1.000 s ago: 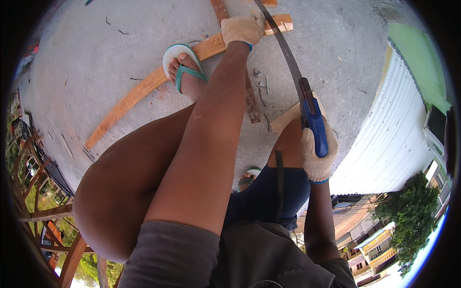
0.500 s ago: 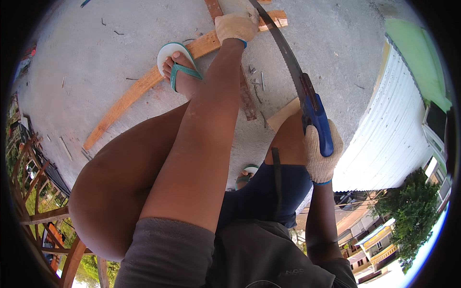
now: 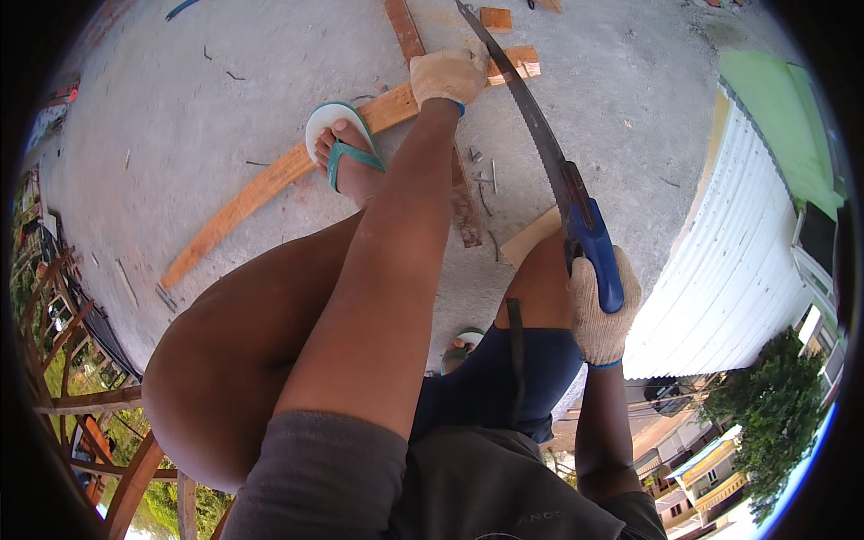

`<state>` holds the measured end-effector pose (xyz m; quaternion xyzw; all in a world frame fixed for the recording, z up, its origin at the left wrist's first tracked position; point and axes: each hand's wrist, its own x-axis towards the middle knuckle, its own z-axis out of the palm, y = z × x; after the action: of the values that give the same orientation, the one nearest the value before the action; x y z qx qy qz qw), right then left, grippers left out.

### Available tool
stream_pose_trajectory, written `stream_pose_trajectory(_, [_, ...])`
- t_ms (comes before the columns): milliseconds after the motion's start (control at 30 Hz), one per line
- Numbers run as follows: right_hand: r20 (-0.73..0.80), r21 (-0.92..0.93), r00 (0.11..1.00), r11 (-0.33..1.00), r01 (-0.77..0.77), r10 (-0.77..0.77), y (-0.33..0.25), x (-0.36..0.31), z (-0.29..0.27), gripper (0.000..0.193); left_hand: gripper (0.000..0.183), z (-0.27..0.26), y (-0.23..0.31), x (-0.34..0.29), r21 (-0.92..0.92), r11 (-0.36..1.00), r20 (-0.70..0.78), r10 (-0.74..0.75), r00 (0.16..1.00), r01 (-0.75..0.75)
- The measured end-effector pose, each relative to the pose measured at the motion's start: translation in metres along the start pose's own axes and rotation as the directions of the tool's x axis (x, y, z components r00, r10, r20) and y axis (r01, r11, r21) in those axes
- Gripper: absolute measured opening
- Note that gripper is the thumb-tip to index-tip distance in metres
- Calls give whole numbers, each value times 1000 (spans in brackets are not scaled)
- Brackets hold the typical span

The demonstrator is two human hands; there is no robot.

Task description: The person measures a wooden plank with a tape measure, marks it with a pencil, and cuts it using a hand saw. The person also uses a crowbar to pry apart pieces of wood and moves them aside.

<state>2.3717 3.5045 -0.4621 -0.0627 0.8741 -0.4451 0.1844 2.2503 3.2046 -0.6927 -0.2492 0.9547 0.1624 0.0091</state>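
My left hand [image 3: 450,76], in a knitted cream work glove, is closed over a long wooden plank [image 3: 238,202] near its right end. My left foot in a white and teal flip-flop [image 3: 340,135] presses on the same plank. My right hand [image 3: 607,306], gloved alike, grips the blue handle of a handsaw [image 3: 531,103]. The toothed dark blade slants up and left across the plank, just right of my left hand. Whether the teeth are in a cut, I cannot tell. A darker reddish board [image 3: 405,31] lies crosswise at the plank, partly hidden by my left hand and forearm.
A small wood block [image 3: 495,20] lies beyond the plank's end. Nails [image 3: 492,171] and bits of wire lie on the concrete floor [image 3: 621,108]. A pale wood piece [image 3: 529,236] is beside my right knee. White corrugated sheeting [image 3: 711,270] stands at right.
The whole view has shifted slightly, so the scene sits lower and a small wood block shows fully at the top. Both hands keep their holds; the saw has barely moved against the plank.
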Motion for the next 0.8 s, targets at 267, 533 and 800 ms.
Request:
stream_pose_trajectory(267, [9, -42, 998, 997, 70, -69, -8, 7, -5, 26, 60, 11, -4, 0, -32, 999, 8, 25, 1000, -25])
stream_pose_trajectory(533, [27, -82, 998, 995, 60, -58, -14, 4, 1, 24, 59, 10, -4, 3, -47, 999, 18, 0, 1000, 0])
stream_pose_trajectory(800, [14, -72, 998, 996, 55, -54, -13, 1, 2, 23, 61, 18, -6, 1, 24, 1000, 13, 1, 1000, -1])
